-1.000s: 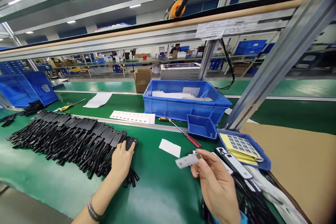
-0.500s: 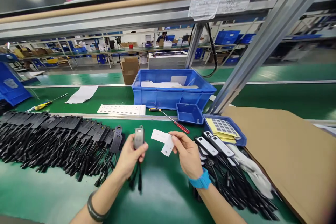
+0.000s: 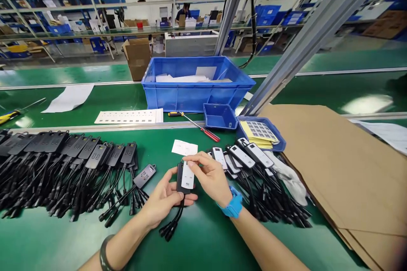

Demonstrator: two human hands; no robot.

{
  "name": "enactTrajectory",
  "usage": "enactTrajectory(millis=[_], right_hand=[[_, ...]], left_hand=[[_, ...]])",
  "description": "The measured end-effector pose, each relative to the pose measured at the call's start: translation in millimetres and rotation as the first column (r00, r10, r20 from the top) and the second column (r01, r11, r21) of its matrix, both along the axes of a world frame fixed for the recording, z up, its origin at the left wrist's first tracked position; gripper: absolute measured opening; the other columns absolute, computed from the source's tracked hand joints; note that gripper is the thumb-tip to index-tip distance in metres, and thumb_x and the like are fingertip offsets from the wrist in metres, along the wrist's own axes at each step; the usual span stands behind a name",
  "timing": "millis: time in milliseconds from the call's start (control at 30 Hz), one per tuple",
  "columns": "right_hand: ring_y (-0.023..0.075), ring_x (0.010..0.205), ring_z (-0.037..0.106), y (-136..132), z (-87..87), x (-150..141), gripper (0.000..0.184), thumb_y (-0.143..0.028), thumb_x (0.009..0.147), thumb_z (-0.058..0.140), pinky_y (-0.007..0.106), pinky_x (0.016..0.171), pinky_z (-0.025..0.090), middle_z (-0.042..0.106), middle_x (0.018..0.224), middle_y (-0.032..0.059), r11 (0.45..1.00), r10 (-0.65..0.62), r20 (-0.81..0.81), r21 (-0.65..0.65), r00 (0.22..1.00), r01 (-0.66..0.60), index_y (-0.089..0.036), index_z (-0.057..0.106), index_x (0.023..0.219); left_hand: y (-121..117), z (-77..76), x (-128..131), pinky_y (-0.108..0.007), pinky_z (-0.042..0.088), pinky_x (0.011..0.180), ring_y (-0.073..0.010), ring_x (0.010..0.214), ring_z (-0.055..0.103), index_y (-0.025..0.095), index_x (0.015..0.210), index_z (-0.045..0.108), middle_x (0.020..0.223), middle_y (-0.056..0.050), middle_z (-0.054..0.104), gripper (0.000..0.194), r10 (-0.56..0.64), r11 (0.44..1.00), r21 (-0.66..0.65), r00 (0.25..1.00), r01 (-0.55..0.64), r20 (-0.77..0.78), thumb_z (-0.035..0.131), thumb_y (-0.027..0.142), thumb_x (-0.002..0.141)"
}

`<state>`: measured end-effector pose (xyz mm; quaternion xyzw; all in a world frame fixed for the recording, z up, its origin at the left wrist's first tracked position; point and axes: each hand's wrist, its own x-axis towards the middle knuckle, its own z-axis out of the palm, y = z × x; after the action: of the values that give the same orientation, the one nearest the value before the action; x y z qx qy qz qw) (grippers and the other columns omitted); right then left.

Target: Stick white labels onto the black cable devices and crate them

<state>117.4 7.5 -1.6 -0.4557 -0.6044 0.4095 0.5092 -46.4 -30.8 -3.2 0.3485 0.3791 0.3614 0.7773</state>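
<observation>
My left hand (image 3: 165,197) grips a black cable adapter (image 3: 182,178) from below, its short leads (image 3: 171,224) hanging toward me over the green mat. My right hand (image 3: 210,175) pinches a white label (image 3: 188,175) and presses it onto the adapter's flat face. A blue wristband (image 3: 233,205) sits on my right wrist, a dark band (image 3: 104,254) on my left. To the left lies a long row of unlabelled black adapters (image 3: 63,161). To the right lies a heap of labelled adapters (image 3: 251,165).
A label sheet tray (image 3: 259,132), a small blue bin (image 3: 220,115), a red-handled screwdriver (image 3: 203,129) and a large blue crate (image 3: 193,82) stand behind my hands. A white backing slip (image 3: 184,148) lies on the mat. Cardboard (image 3: 337,165) covers the right side. A slanted metal post (image 3: 305,42) rises there.
My view tilted down. My left hand lifted an adapter from the row and brought it to the middle. My right hand carried the label over and laid it on the adapter.
</observation>
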Motion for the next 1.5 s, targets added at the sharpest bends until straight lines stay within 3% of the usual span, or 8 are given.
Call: enactTrajectory(millis=[300,667,1033,1367,1500], right_hand=[[0.0131,0.065,0.055,-7,-3.3,-2,0.019,-0.024,0.089,0.055,0.026,0.054,0.046,0.057,0.082,0.0039,0.999,0.048,0.017,-0.009,0.999,-0.047,-0.02,0.073,0.095],[0.0107,0.061,0.049,-10,-2.6,-2,0.022,-0.02,0.087,0.056,0.024,0.054,0.045,0.051,0.075,0.0,0.999,-0.004,0.071,0.039,0.997,0.001,-0.021,0.07,0.104],[0.0095,0.057,0.047,-11,-1.3,-5,0.024,-0.02,0.083,0.058,0.021,0.05,0.043,0.048,0.069,-0.0033,0.997,-0.058,0.004,-0.05,0.998,0.058,-0.02,0.061,0.107],[0.0099,0.06,0.048,-11,-4.8,-3,0.025,-0.018,0.084,0.058,0.021,0.053,0.043,0.05,0.071,-0.003,0.997,-0.077,0.032,-0.022,0.996,0.078,-0.021,0.06,0.108],[0.0106,0.068,0.047,-6,-5.3,-2,0.029,-0.017,0.079,0.065,0.022,0.058,0.043,0.05,0.084,-0.0008,0.989,-0.146,0.111,0.022,0.983,0.144,-0.023,0.064,0.107]], left_hand=[[-2,2.2,2,-0.047,0.047,0.093,-0.0296,0.098,0.068,0.023,0.132,0.035,0.105,-0.011,0.067,0.066,-0.02,0.999,-0.033,1.0,0.021,0.021,0.072,0.024,0.077],[-3,0.0,5,-0.046,0.05,0.09,-0.0288,0.098,0.068,0.025,0.132,0.037,0.106,-0.011,0.068,0.06,-0.024,1.0,0.001,1.0,0.024,0.004,0.069,0.031,0.082],[-5,-0.6,6,-0.045,0.05,0.092,-0.0294,0.102,0.067,0.025,0.134,0.033,0.107,-0.012,0.067,0.059,-0.052,0.997,0.058,0.999,0.053,-0.014,0.066,0.032,0.085],[-5,0.2,6,-0.042,0.051,0.09,-0.0279,0.101,0.067,0.023,0.129,0.036,0.107,-0.011,0.067,0.052,-0.058,0.994,0.091,0.997,0.062,-0.054,0.064,0.033,0.086],[-6,-1.7,5,-0.042,0.051,0.092,-0.0277,0.101,0.067,0.023,0.127,0.034,0.108,-0.011,0.068,0.052,-0.039,0.996,0.081,0.997,0.044,-0.064,0.064,0.034,0.086]])
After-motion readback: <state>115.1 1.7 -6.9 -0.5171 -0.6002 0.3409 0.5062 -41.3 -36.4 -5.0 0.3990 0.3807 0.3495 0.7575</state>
